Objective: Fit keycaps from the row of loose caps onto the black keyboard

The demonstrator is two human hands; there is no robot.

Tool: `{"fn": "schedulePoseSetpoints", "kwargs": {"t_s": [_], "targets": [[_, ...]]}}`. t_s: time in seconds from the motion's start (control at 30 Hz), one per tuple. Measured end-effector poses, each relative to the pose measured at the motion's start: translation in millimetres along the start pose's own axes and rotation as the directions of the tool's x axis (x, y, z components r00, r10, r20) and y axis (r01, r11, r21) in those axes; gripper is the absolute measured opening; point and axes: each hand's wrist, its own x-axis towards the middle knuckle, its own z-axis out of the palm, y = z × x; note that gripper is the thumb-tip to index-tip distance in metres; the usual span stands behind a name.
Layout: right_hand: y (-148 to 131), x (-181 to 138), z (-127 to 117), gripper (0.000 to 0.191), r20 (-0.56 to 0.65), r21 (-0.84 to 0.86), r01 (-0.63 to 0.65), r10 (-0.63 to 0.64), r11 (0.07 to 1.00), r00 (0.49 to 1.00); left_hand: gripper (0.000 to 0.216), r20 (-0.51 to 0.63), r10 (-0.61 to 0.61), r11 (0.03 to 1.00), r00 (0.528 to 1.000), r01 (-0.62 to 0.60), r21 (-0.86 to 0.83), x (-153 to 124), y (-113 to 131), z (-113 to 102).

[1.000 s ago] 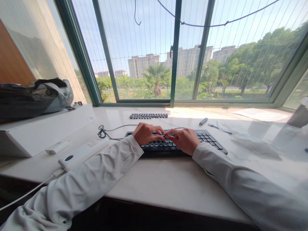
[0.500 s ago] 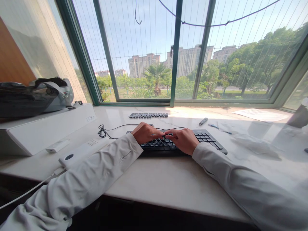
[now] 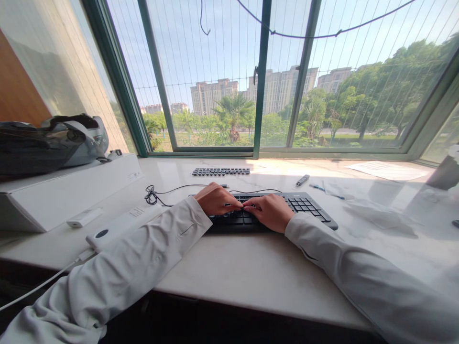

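A black keyboard [image 3: 308, 208] lies on the white marble sill [image 3: 251, 272] in front of me. My left hand [image 3: 216, 199] rests on its left half, fingers curved down onto the keys. My right hand [image 3: 269, 211] lies on the middle keys, its fingertips almost meeting those of the left. Neither hand holds anything. Both arms are in white sleeves. The keyboard's black cable [image 3: 154, 195] runs off to the left in a small tangle.
A second flat key strip [image 3: 221, 171] lies near the window. A small dark stick [image 3: 303, 180] and a pen [image 3: 328, 192] lie to the right, papers [image 3: 387, 170] beyond. On the left stand a white box [image 3: 68, 191] with a helmet [image 3: 77, 138], a white device [image 3: 118, 224] and a cable.
Both hands have drawn slightly closer together on the keys, fingers shifting a little; the view has moved a touch. Nothing else has moved.
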Motion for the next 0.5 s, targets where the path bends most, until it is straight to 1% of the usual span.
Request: {"fn": "schedulePoseSetpoints", "kwargs": {"t_s": [0.2, 0.5], "targets": [[-1.0, 0.2, -0.7, 0.034, 0.005, 0.041, 0.003, -0.003, 0.999, 1.000, 0.022, -0.017, 0.014, 0.999, 1.000, -0.013, 0.031, 0.7, 3.9, -4.6], [-2.8, -1.9, -1.1, 0.032, -0.018, -0.008, 0.019, -0.019, 1.000, 1.000, 0.021, -0.006, 0.037, 0.997, 0.999, -0.037, 0.068, 0.7, 2.6, -5.4]]}}
